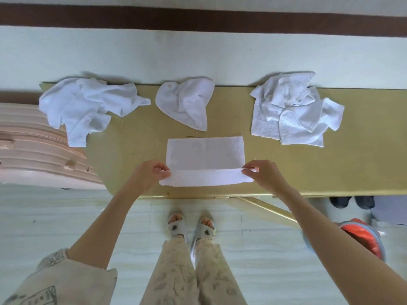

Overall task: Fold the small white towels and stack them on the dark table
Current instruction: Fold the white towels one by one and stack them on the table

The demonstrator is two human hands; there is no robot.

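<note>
Towel [204,164] pinched by both hands' fingers [164,170]; three crumpled piles [185,104] beyond.

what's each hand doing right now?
Left hand: pinching the left corner of the flat towel, near edge lifted and folding over.
Right hand: pinching the right corner of the same towel.
</note>
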